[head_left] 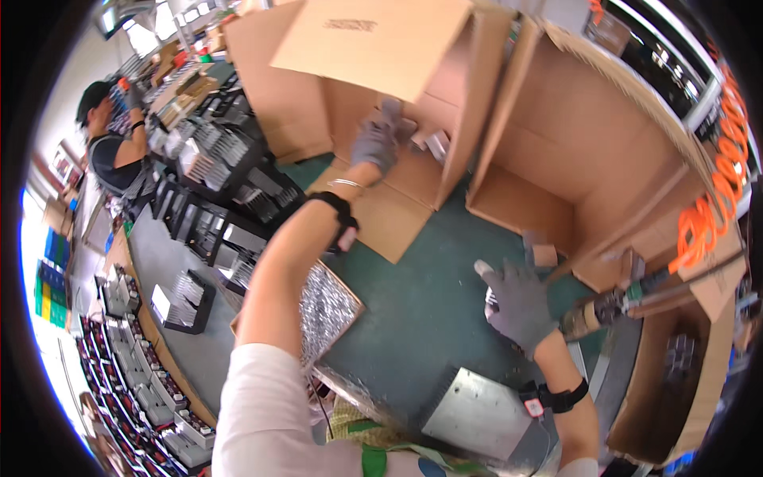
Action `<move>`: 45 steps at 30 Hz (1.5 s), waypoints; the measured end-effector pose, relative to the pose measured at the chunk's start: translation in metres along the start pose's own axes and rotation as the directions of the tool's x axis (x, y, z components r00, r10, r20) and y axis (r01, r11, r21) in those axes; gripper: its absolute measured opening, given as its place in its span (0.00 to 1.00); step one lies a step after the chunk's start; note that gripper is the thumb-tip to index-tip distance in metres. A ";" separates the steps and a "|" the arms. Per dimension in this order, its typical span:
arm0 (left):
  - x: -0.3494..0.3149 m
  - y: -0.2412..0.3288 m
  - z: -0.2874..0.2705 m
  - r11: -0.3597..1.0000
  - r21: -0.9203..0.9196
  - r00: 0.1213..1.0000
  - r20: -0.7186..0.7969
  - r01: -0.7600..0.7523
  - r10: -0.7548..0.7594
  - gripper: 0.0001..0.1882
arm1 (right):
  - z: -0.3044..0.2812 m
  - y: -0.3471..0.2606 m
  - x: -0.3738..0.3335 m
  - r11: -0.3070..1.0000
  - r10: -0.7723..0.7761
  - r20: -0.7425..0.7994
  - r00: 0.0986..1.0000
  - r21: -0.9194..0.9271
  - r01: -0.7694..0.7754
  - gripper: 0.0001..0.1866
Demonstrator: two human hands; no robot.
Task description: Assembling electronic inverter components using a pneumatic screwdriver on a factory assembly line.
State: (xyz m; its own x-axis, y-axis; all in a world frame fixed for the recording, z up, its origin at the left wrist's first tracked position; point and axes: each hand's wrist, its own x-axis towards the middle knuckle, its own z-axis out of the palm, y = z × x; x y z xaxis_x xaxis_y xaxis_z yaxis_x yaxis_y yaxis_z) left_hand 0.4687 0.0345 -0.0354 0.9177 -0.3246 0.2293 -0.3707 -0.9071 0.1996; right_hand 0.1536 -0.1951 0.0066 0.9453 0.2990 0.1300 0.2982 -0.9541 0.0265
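My left hand (373,147), in a grey glove, reaches into an open cardboard box (346,115) on the far side of the table. Its fingers are smeared and lie beside small grey metal pieces (435,145), so I cannot make out whether it grips one. Above the green tabletop (405,294), my gloved right hand (518,306) has its fingers apart. A pale spot shows at its thumb side, too small to name. Below that hand lies a finned metal heat sink (477,409), flat plate up. A power screwdriver (592,314) is just right of the hand.
Another open carton (548,151) stands at the right, near an orange coiled hose (715,191). A tray with silvery crumpled lining (324,310) sits left of the tabletop. Black finned housings (214,159) pile up at the left, where another person (115,151) works.
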 end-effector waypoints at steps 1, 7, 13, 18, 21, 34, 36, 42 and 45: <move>-0.018 0.009 -0.010 0.997 -0.077 0.999 -0.024 -0.031 0.029 0.31 | -0.010 -0.003 -0.013 0.995 0.011 0.000 1.000 0.101 -0.011 0.27; -0.177 0.058 -0.051 0.825 -0.564 0.930 0.297 -0.014 0.219 0.30 | -0.042 -0.022 -0.105 0.736 0.171 0.061 0.983 0.656 -0.169 0.21; -0.268 0.089 -0.056 0.750 -0.517 0.861 0.049 -0.412 0.506 0.31 | -0.015 -0.057 -0.184 0.501 0.373 -0.076 0.925 0.855 -0.133 0.19; -0.314 0.108 -0.094 0.575 -0.654 0.779 -0.037 -0.492 0.625 0.31 | -0.013 -0.053 -0.234 0.634 0.476 -0.085 0.875 0.723 -0.275 0.18; -0.365 0.130 -0.094 0.525 -0.729 0.792 -0.038 -0.439 0.609 0.31 | -0.014 -0.050 -0.246 0.680 0.455 -0.146 0.878 0.694 -0.237 0.18; -0.414 0.176 -0.042 0.586 -0.329 0.671 -0.326 -0.741 0.665 0.26 | -0.005 -0.053 -0.214 0.788 0.363 -0.267 0.893 0.599 -0.141 0.16; -0.410 0.176 -0.041 0.556 -0.344 0.653 -0.342 -0.756 0.676 0.26 | -0.006 -0.034 -0.215 0.697 0.301 -0.184 0.936 0.712 -0.085 0.16; -0.406 0.173 -0.047 0.543 -0.398 0.660 -0.273 -0.740 0.700 0.31 | -0.013 0.128 -0.197 0.597 0.774 -0.199 0.601 0.543 -0.590 0.23; -0.404 0.169 -0.055 0.550 -0.420 0.683 -0.301 -0.722 0.666 0.35 | 0.003 0.206 -0.174 0.538 0.843 -0.106 0.527 0.179 -0.824 0.27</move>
State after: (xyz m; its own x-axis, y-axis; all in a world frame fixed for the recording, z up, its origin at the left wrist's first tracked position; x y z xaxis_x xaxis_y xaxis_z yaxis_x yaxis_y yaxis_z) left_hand 0.0276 0.0266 -0.0422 0.3365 -0.7446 0.5765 -0.9265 -0.1522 0.3441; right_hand 0.0508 -0.4439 -0.0136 0.7358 -0.6481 0.1962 -0.5948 -0.7571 -0.2702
